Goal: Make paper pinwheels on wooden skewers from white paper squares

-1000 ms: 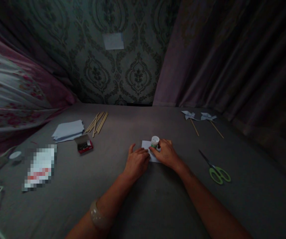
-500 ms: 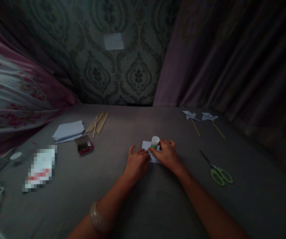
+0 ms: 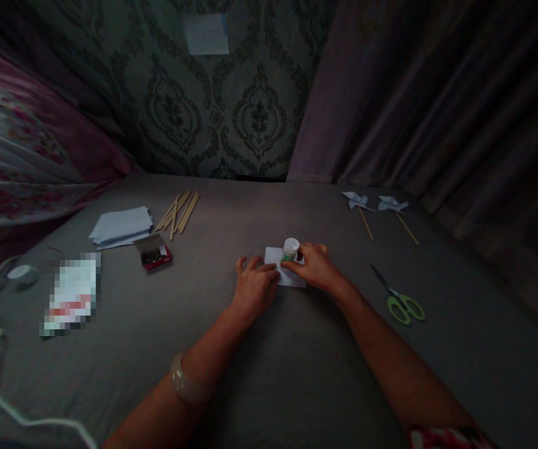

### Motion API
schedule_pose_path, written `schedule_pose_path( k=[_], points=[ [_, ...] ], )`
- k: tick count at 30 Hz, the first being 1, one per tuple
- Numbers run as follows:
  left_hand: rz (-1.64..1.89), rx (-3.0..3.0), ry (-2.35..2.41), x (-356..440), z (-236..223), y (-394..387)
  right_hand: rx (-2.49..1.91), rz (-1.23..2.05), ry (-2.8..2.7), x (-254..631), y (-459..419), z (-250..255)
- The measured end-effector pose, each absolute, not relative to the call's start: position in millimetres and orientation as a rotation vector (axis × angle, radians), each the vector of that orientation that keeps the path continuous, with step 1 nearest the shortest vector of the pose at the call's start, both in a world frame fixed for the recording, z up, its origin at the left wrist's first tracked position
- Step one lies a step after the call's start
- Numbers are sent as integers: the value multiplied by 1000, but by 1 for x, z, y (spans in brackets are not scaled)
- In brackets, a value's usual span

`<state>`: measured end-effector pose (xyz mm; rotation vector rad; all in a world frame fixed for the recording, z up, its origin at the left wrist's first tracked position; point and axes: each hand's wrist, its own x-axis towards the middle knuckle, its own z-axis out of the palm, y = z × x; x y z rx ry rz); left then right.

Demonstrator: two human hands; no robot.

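A small square of white paper lies on the grey cloth in front of me. My right hand is closed around a white-and-green glue stick, which stands nearly upright on the paper. Its lower end is hidden by the fingers. My left hand rests with fingers spread at the paper's left edge, its fingertips on the sheet. To the right of my right arm lie scissors with green handles.
Two paper pinwheels on sticks lie at the back right. At the back left are a paper stack, several wooden sticks and an opened red box of small items. A blurred packet and white cable lie left.
My view has tipped downward, so everything sits higher in the picture. Both hands keep about the same place at the paper, and the glue stick stays in my right hand.
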<state>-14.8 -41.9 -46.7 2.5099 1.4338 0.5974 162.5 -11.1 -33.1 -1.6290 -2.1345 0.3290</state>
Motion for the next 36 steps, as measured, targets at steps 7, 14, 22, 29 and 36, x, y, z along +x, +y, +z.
schedule_pose_path(
  k=[7, 14, 22, 29, 36],
  points=[
    [587, 2503, 1472, -15, -47, -43, -1725, 43, -1917, 142, -26, -44],
    [596, 2527, 1475, -15, -51, -42, -1660, 267, -2151, 162, -7, -32],
    [587, 2528, 1480, -15, -50, -43, -1563, 332, -2255, 174, 1, -29],
    [563, 2522, 1486, -14, -46, -45, -1736, 62, -1879, 146, -26, -45],
    [595, 2534, 1480, -14, -49, -44, -1657, 325, -2150, 166, -6, -29]
  ],
)
